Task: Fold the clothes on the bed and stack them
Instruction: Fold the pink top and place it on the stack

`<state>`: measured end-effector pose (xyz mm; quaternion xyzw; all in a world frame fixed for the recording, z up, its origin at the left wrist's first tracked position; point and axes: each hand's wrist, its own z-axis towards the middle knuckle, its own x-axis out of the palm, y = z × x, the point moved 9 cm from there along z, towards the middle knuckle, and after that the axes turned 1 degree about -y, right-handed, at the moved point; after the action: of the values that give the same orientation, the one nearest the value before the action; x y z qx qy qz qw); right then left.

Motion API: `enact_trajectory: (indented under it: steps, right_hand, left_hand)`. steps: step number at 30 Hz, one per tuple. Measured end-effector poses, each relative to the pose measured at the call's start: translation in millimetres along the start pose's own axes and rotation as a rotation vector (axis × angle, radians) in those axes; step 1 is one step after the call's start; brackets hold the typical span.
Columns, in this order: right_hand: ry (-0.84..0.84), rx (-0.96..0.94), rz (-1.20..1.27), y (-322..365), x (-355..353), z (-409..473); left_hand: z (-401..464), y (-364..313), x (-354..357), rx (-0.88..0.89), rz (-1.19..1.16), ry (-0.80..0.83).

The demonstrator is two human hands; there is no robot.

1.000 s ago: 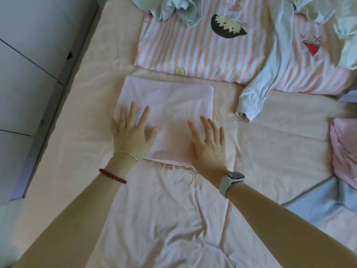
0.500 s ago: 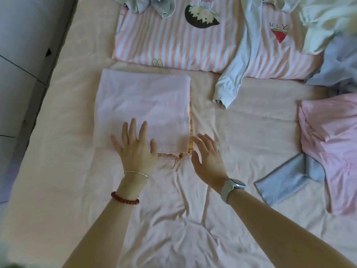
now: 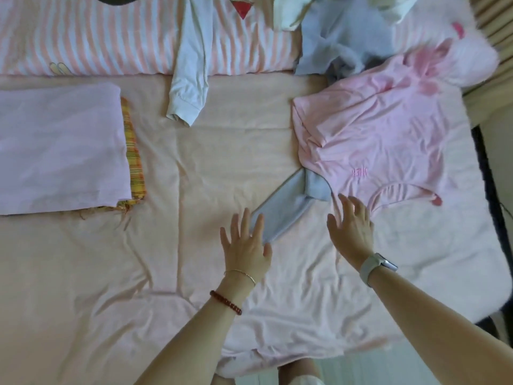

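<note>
A folded pale lilac garment (image 3: pixel 61 145) lies at the left on the bed, on top of a folded yellow checked cloth (image 3: pixel 134 162) that shows along its right edge. A crumpled pink T-shirt (image 3: pixel 380 140) lies at the right, over a grey-blue garment (image 3: pixel 283 209) whose sleeve sticks out toward me. My left hand (image 3: pixel 245 245) hovers with spread fingers at that sleeve's end. My right hand (image 3: pixel 351 229) is spread just short of the pink T-shirt's near edge. Neither hand holds anything.
A white long sleeve (image 3: pixel 188 79) hangs down from the striped pink pillow (image 3: pixel 111 43) at the back. More grey-blue and white clothes (image 3: pixel 338 31) are heaped at the back right. The bed's right edge (image 3: pixel 497 245) and near edge are in view.
Both hands have left the folded lilac garment and moved right, toward the pink T-shirt and the grey-blue sleeve. My view has swung right with them.
</note>
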<state>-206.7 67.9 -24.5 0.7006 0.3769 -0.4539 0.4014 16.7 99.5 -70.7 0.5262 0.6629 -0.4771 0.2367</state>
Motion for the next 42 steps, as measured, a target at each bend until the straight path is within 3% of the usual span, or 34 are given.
enact_trajectory:
  steps: [4,8,10,13,15,17,19,21,25,30,34,36,42]
  right_hand:
    - [0.028,-0.025,-0.067,-43.9,-18.2,63.6]
    - [0.200,-0.136,-0.129,-61.8,1.1,106.7]
    - [0.205,-0.209,-0.138,-72.3,6.0,113.2]
    - [0.147,-0.277,-0.127,-102.2,4.4,112.6]
    - [0.158,-0.372,-0.137,-117.7,6.6,105.8]
    - [0.147,-0.469,-0.146,-125.3,5.8,101.1]
    - [0.167,-0.491,-0.155,-127.9,5.7,102.8]
    - [0.201,-0.488,-0.138,-127.1,7.3,106.1]
    - [0.213,-0.477,-0.081,-125.2,2.1,107.1]
    - [0.152,-0.396,-0.122,-154.6,-10.1,87.1]
    - [-0.042,-0.298,-0.128,-179.7,-33.7,64.4]
    - [-0.069,-0.259,-0.131,-182.1,-44.6,62.5]
    - [0.360,-0.411,-0.172,-129.0,-1.1,29.1]
  left_hand:
    - [34.5,-58.1,23.1,0.017,0.117,0.032]
    - [48.8,-60.8,58.1,-0.152,0.072,0.133]
    - [47.9,-58.3,60.0,-0.178,0.095,0.104]
    - [48.9,-63.7,50.3,-0.153,0.109,-0.065]
    - [48.7,-84.2,42.9,-0.046,0.136,-0.206]
    - [48.5,-127.1,43.4,0.167,0.177,-0.250]
    - [50.6,-172.2,59.6,0.375,0.223,-0.173]
    - [61.4,-197.3,75.0,0.436,0.237,-0.098]
    - [93.0,-211.2,67.1,0.349,0.104,-0.194]
    - [81.3,-207.5,6.5,0.228,-0.452,-0.253]
    - [39.2,-180.5,-49.1,0.201,-0.505,-0.401]
    - [21.0,-163.6,-62.7,0.171,-0.524,-0.396]
    - [-36.5,-131.0,-69.5,0.124,-0.585,-0.293]
